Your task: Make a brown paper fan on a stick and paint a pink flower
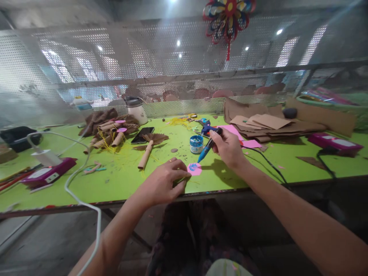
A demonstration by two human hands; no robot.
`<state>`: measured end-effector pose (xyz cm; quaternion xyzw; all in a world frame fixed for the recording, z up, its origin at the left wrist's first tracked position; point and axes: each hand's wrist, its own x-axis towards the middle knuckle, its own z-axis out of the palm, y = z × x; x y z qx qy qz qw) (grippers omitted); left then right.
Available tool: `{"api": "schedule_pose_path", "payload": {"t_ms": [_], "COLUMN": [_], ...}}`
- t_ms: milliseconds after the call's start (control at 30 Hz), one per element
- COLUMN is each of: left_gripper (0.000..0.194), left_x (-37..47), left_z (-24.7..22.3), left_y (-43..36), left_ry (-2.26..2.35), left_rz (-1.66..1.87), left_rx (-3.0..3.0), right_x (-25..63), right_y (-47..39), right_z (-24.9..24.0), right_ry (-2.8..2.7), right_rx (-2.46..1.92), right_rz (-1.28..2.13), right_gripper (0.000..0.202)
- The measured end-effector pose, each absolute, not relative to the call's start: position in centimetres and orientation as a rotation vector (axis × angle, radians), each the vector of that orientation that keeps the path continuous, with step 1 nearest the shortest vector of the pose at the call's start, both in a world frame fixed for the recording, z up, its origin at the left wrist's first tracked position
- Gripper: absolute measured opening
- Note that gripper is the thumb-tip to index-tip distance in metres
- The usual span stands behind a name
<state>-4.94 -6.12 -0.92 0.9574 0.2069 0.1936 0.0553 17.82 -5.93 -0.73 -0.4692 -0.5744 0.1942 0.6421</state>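
A small pink paper piece (197, 173) with blue scribbled marks lies flat near the table's front edge. My left hand (168, 179) rests beside it, fingers bent, with fingertips holding its left edge. My right hand (225, 146) is closed around a blue marker pen (204, 152). The pen points down and left, its tip just above the pink piece. Close behind stands an open jar (196, 144) with blue on its rim. A dark blue glue gun (209, 130) lies behind my right hand, which partly covers it.
To the left are a brown paper fan-topped roll (146, 155), a phone (143, 135) and a pile of paper rolls (110, 134). Brown paper sheets (258, 122) are stacked at right. Purple power strips (48, 172) sit at both sides. A white cable (69, 184) hangs over the front edge.
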Motion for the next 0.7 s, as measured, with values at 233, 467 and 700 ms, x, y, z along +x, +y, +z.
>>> {"api": "schedule_pose_path", "payload": {"t_ms": [233, 467, 700], "left_gripper": [0.025, 0.022, 0.024], "left_x": [-4.8, -4.8, -4.1], "left_z": [-0.7, -1.3, -0.8], "left_y": [-5.9, -5.0, -4.5], "left_ry": [0.678, 0.85, 1.001], "left_rz": [0.601, 0.671, 0.562], "left_rx": [2.904, 2.883, 2.928], "right_x": [18.3, 19.0, 19.2], "right_y": [-5.3, -4.4, -3.8], "right_z": [-0.9, -1.5, -1.8], "right_ry": [-1.201, -1.19, -1.167], "right_rx": [-1.056, -1.063, -1.062], "right_rz": [0.482, 0.489, 0.515], "right_gripper": [0.032, 0.034, 0.033]}}
